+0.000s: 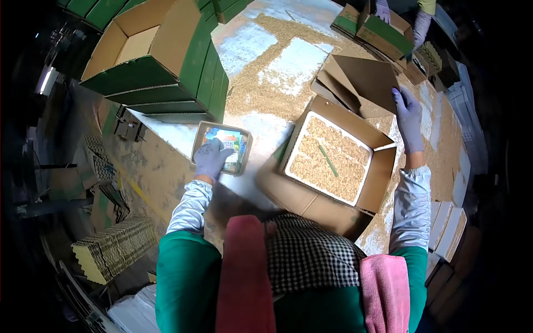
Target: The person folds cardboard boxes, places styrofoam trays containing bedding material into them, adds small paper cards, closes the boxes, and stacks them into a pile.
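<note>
In the head view, a brown cardboard carton (383, 178) stands open before me, its white-edged liner filled with pale, flaky loose material (316, 161). A thin green strip (328, 161) lies on that material. At the carton's far right, my right hand (410, 119), in a pale purple glove, grips the edge of a raised flap (369, 77). My left hand (211, 159), gloved alike, rests over a small shallow tray (242, 166) of colourful printed labels (237, 139). Its fingers touch the labels and its thumb is spread away to the right.
Green and brown cartons (161, 77) are stacked at the left. Pale flakes (261, 66) are scattered over the work table. At the back right, another person's gloved hands (383, 11) are at a green carton (386, 36). Stacked corrugated sheets (116, 247) stand at the lower left.
</note>
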### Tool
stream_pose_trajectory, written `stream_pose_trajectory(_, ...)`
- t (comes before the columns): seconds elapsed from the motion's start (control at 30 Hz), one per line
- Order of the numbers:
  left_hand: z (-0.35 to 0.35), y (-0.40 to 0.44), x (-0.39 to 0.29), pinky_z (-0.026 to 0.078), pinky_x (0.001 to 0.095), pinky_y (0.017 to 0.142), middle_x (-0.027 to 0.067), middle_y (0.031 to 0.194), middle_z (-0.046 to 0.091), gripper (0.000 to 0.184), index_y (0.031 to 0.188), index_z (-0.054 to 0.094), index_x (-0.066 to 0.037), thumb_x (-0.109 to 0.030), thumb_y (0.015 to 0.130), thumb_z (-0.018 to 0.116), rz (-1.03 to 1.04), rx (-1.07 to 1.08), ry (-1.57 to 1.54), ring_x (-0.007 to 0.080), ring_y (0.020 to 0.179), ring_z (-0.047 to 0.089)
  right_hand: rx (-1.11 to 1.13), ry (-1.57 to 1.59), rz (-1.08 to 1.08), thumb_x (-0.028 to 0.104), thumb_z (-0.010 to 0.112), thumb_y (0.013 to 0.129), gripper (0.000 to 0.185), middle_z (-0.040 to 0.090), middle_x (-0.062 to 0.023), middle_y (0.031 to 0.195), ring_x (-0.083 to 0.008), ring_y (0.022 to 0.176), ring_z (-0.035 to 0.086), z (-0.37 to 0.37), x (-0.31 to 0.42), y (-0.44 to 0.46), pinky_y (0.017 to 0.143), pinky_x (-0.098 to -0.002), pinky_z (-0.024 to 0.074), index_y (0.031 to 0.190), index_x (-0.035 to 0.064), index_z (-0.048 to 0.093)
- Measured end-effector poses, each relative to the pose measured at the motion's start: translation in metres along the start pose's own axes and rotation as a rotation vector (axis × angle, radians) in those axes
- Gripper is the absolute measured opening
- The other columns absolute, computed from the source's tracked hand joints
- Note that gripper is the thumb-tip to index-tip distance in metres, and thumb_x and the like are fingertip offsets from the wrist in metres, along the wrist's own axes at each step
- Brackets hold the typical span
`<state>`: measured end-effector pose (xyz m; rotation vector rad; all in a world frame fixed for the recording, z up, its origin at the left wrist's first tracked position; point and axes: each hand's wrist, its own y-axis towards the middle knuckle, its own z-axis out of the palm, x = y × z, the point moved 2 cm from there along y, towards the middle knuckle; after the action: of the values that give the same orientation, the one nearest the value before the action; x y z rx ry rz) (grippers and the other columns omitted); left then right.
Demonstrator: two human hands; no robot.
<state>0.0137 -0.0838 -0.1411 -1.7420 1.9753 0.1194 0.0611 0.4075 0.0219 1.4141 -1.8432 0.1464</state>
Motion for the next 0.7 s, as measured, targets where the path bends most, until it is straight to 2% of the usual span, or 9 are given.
stream_pose_trajectory(0.03,0.004,-0.006,-0.006,0.047,0.0421,0.077,0.0109,0.088,0.065,0.045,0.087,0.06,-0.011,-0.043,0.063,0.08,0.034,-0.116,0.061,0.0301,0.088,0.063,-0.087,0.047,-0.004,0.02,0.06,0.094,0.028,0.067,-0.0074,0.091,-0.0104,0.084,0.059,-0.015,0.012,-0.017,0.076,-0.0248,0.0458,0.105,-0.0053,0.063)
stream_pose_trajectory(0.13,0.014,-0.004,-0.007,0.047,0.0401,0.077,0.0104,0.091,0.066,0.048,0.087,0.059,-0.011,-0.044,0.06,0.081,-0.021,-0.212,0.087,0.0296,0.089,0.063,-0.293,0.222,0.152,0.021,0.057,0.097,0.03,0.067,-0.0046,0.099,-0.008,0.089,0.058,-0.044,0.01,-0.055,0.079,-0.0229,0.0455,0.111,-0.0044,0.064)
stream_pose_trajectory(0.2,0.01,0.007,0.006,0.047,0.0385,0.076,0.01,0.089,0.067,0.039,0.083,0.062,-0.011,-0.038,0.061,0.081,-0.144,-0.058,-0.067,0.029,0.088,0.063,-0.394,0.25,0.199,0.02,0.056,0.097,0.028,0.066,-0.0034,0.102,-0.0062,0.091,0.057,-0.055,0.016,-0.081,0.079,-0.0213,0.0445,0.111,-0.0033,0.064)
stream_pose_trajectory(0.27,0.007,0.014,0.019,0.047,0.0393,0.074,0.0102,0.086,0.067,0.036,0.08,0.062,-0.01,-0.037,0.063,0.079,-0.117,-0.036,-0.135,0.0293,0.085,0.063,-0.614,0.607,0.134,0.023,0.058,0.096,0.029,0.065,-0.0021,0.094,-0.0061,0.085,0.054,-0.063,0.022,-0.112,0.076,-0.0216,0.0437,0.107,-0.0033,0.064)
stream_pose_trajectory(0.47,-0.035,-0.005,0.005,0.047,0.0405,0.071,0.0103,0.08,0.067,0.02,0.086,0.06,-0.012,-0.029,0.079,0.068,0.094,-0.236,0.03,0.0307,0.078,0.064,-0.601,0.591,0.263,0.022,0.057,0.096,0.034,0.063,-0.005,0.107,-0.0108,0.1,0.054,-0.09,0.044,-0.173,0.089,-0.0237,0.0404,0.118,-0.0037,0.059)
stream_pose_trajectory(0.53,-0.058,-0.014,-0.013,0.047,0.0415,0.069,0.0102,0.079,0.067,0.017,0.09,0.06,-0.013,-0.028,0.083,0.065,0.166,-0.31,-0.025,0.0314,0.077,0.064,-0.641,0.596,0.158,0.017,0.059,0.095,0.032,0.064,-0.0058,0.108,-0.0116,0.102,0.055,-0.09,0.058,-0.173,0.091,-0.0237,0.0399,0.119,-0.004,0.057)
stream_pose_trajectory(0.57,-0.07,-0.015,-0.028,0.046,0.0428,0.069,0.0106,0.079,0.067,0.016,0.092,0.061,-0.013,-0.027,0.083,0.064,0.208,-0.329,-0.093,0.0319,0.077,0.064,-0.616,0.748,0.12,0.012,0.062,0.092,0.033,0.064,-0.0066,0.106,-0.0126,0.099,0.057,-0.087,0.062,-0.171,0.089,-0.0246,0.042,0.121,-0.0032,0.056)
stream_pose_trajectory(0.6,-0.083,-0.019,-0.051,0.047,0.0426,0.069,0.0104,0.081,0.067,0.018,0.093,0.061,-0.014,-0.029,0.083,0.065,0.233,-0.299,-0.098,0.0317,0.079,0.065,-0.524,0.453,0.157,0.009,0.064,0.09,0.033,0.065,-0.0066,0.104,-0.0126,0.094,0.058,-0.086,0.054,-0.175,0.084,-0.0254,0.0446,0.12,-0.0022,0.056)
stream_pose_trajectory(0.7,-0.059,0.012,-0.027,0.047,0.0423,0.07,0.0087,0.085,0.068,0.022,0.098,0.06,-0.016,-0.03,0.082,0.067,0.285,-0.221,0.241,0.0309,0.082,0.065,-0.517,0.646,0.17,0.01,0.068,0.087,0.035,0.065,-0.0063,0.102,-0.0119,0.09,0.059,-0.056,0.061,-0.17,0.08,-0.0246,0.0456,0.119,-0.001,0.057)
